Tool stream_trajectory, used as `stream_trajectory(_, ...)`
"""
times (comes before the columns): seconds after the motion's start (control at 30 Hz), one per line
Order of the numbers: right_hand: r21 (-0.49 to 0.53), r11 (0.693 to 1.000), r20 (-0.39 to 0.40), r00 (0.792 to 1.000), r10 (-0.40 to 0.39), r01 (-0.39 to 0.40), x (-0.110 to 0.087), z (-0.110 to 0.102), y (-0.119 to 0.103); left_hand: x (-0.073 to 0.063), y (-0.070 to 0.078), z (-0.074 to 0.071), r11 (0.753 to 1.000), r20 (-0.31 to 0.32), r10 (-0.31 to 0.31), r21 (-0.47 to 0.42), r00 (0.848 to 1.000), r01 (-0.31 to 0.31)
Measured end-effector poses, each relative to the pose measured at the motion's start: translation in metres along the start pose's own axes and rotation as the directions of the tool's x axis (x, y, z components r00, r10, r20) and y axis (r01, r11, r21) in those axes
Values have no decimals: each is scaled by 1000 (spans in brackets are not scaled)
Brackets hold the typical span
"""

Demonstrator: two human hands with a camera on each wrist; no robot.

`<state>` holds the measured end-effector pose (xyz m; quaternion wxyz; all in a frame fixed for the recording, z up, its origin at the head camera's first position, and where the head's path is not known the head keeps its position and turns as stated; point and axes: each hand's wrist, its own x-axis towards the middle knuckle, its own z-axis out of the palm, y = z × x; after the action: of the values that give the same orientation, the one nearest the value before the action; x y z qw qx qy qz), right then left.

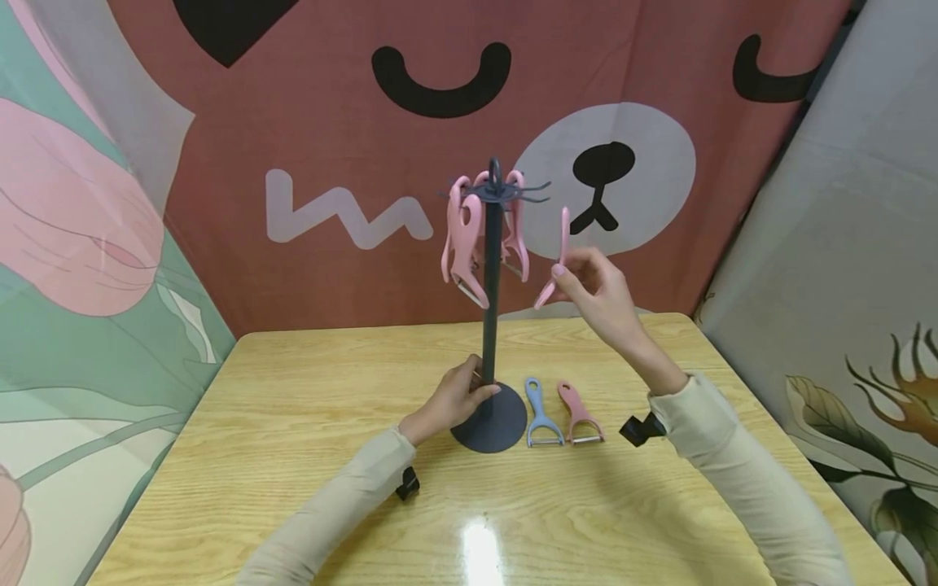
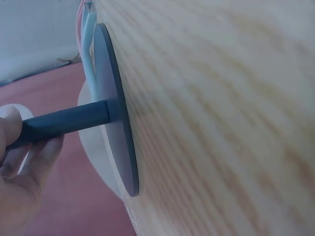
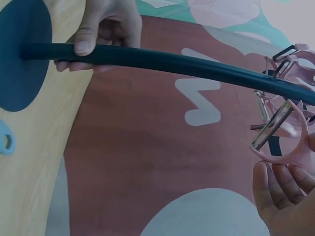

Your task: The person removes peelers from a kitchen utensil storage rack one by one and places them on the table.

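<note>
Nearest the camera are the person's two pale sleeves (image 1: 755, 480), reaching in over a wood-grained worktop (image 1: 308, 382), with a small black device (image 1: 639, 430) by each wrist. The left grip (image 1: 456, 397), a bare hand, is curled round the dark pole (image 1: 492, 317) of an upright stand, low down, just above its round base (image 1: 489, 437); the thumb lies along one side of the pole and the fingers wrap behind it, so the grip is open only as far as the pole's thickness. The right grip (image 1: 604, 297), also a bare hand, is raised to the right of the stand and drawn into a pinch, thumb on one side and fingers on the other, with only the thin body of a pink peeler (image 1: 565, 232) between them. That peeler is held in the air near the hooks (image 1: 538, 191) but apart from them, turned edge-on to the head view, its handle pointing up and its bladed end below; the right wrist view shows the metal blade and the fingertips against the curved pink head. Several pink peelers (image 1: 466, 236) hang by their handles from the top of the stand, bladed ends down. On the worktop, just right of the base, a blue peeler (image 1: 536, 399) lies with its blade toward the person, and a darker pink peeler (image 1: 575, 403) lies beside it, facing the same way. Behind stands a reddish-brown cloth (image 1: 330, 106) printed with a cartoon face.
</note>
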<state>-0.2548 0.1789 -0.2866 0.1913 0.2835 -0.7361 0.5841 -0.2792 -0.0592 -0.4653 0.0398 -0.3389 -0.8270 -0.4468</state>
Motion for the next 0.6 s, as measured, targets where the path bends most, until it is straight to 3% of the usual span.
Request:
stream_trajectory(0.2, -92, 996, -7, 1000, 9, -9, -6, 1, -9, -1, 2, 0, 1000, 2, 5, 4, 1000, -5)
stream_trajectory(0.6, -220, 975, 5, 999, 41, -39, -14, -2, -5, -1, 1, 0, 1000, 9, -5, 3, 1000, 5)
